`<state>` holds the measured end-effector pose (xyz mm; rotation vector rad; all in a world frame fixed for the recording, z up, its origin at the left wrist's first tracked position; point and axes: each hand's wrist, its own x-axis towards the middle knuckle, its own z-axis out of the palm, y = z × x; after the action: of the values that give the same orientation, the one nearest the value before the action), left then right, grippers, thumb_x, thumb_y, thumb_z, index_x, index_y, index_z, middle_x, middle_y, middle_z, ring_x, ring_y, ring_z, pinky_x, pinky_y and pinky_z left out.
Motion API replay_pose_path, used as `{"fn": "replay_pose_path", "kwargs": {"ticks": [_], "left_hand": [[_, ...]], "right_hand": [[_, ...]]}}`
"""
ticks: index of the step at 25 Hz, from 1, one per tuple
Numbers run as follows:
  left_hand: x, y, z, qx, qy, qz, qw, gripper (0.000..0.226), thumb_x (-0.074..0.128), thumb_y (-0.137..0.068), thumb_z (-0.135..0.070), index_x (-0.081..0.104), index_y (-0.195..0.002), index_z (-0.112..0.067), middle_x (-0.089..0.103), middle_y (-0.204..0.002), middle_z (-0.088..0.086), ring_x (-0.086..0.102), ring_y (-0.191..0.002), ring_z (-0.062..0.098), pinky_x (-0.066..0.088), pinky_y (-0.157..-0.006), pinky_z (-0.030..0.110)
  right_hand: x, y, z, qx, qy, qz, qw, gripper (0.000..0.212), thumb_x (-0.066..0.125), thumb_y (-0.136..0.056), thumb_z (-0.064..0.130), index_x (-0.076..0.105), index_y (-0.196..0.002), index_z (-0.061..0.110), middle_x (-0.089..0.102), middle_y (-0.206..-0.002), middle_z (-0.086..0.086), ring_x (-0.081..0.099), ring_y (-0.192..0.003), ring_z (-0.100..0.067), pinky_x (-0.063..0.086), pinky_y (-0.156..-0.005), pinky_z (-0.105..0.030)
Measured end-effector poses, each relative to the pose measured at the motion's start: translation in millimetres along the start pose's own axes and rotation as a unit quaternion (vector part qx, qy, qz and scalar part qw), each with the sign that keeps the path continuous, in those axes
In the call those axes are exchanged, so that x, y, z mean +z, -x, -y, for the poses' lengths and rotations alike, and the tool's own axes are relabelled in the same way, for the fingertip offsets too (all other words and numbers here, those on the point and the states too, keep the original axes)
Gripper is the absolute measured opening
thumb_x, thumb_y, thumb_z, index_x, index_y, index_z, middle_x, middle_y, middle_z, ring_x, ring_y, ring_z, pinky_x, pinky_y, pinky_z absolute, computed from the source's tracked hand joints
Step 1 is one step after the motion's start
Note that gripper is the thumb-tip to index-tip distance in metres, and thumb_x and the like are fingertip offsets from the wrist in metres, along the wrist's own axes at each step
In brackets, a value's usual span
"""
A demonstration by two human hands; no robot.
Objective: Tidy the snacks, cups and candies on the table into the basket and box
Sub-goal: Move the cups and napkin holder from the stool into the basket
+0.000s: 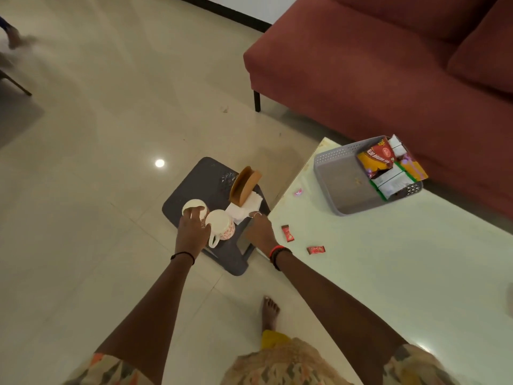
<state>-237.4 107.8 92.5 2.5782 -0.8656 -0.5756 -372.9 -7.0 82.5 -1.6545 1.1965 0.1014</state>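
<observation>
Dark box (194, 176) held at the tabletop (388, 259) edge
The left hand (191, 232) grips a white cup (192, 207) inside the box, just beside a second cup (222, 225); the right hand (259, 230) clasps the box's near rim. Three candies (288, 233) lie loose on the tabletop near the grey basket (338, 176) (snack packets (381, 158) stand inside).

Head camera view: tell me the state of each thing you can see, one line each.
Left hand: grips one cup on the tray.
Right hand: holds the tray's near edge.
Second mug: on the tray, not held.
Napkin holder: on the tray, napkins beside it.
Basket: on the table, holding snack packets.
Three candies: loose on the table, outside the basket.
</observation>
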Motion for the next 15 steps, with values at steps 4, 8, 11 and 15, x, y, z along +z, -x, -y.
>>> {"fn": "replay_pose_path", "kwargs": {"ticks": [4,8,11,15], "left_hand": [[3.5,-42.1,22.9,0.04,-0.101,0.058,0.992,0.078,0.074,-0.077,-0.023,0.033,-0.141,-0.006,0.036,-0.144,0.024,0.035,-0.134,0.039,0.034,-0.11,0.054],[14.2,-76.2,42.2,0.066,-0.197,0.119,0.971,0.09,0.073,-0.077,-0.031,0.019,-0.148,-0.02,0.023,-0.152,0.021,0.019,-0.142,0.04,0.017,-0.114,0.061],[23.4,-94.6,55.4,0.071,-0.218,0.142,0.963,0.091,0.071,-0.078,-0.038,0.016,-0.149,-0.024,0.019,-0.154,0.019,0.017,-0.143,0.04,0.013,-0.114,0.063],[32.2,-109.9,67.5,0.065,-0.195,0.152,0.967,0.09,0.071,-0.076,-0.042,0.02,-0.147,-0.024,0.024,-0.152,0.019,0.024,-0.141,0.039,0.016,-0.112,0.065]], "right_hand": [[39.3,-33.5,7.2,0.026,0.022,0.051,0.998,0.065,0.064,-0.088,0.018,0.033,-0.144,0.01,0.034,-0.145,-0.016,0.044,-0.129,-0.032,0.045,-0.104,-0.038],[72.6,-53.3,8.4,0.012,0.046,0.061,0.997,0.09,0.075,-0.079,0.032,0.021,-0.149,0.016,0.033,-0.143,-0.017,0.045,-0.125,-0.033,0.047,-0.101,-0.039],[89.1,-62.6,8.8,0.012,0.047,0.042,0.998,0.095,0.074,-0.077,0.039,0.017,-0.151,0.021,0.032,-0.143,-0.017,0.043,-0.126,-0.034,0.048,-0.102,-0.042],[106.2,-70.4,15.5,0.018,0.071,0.012,0.997,0.095,0.075,-0.076,0.043,0.02,-0.15,0.022,0.036,-0.142,-0.017,0.044,-0.127,-0.035,0.047,-0.104,-0.046]]}}
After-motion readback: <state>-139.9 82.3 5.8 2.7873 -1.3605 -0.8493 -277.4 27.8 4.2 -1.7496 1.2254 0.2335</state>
